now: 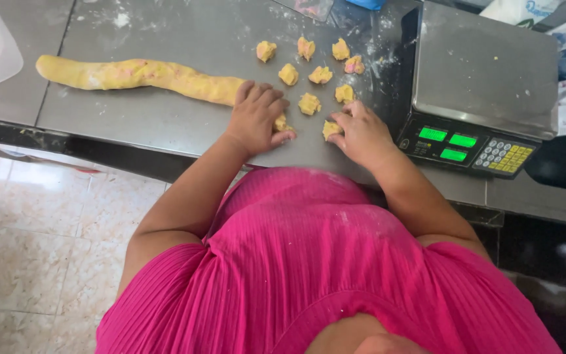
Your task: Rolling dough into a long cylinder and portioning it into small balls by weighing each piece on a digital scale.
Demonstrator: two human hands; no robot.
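My left hand (pixel 257 117) lies palm down, fingers curled over a small lump of yellow dough (pixel 282 123) on the bench (pixel 165 118). My right hand (pixel 360 133) presses another lump (pixel 331 129) under its fingertips. The two hands are apart. Just beyond them sit more rough, crumbly dough pieces (pixel 309 103), scattered on the floury grey metal. A long, bumpy dough roll (pixel 139 74) stretches left. A steel-topped digital scale (pixel 483 69) stands right.

A person in a sleeveless, ribbed bright-pink top (pixel 309 262), lightly dusted with flour at the front, arms bare.
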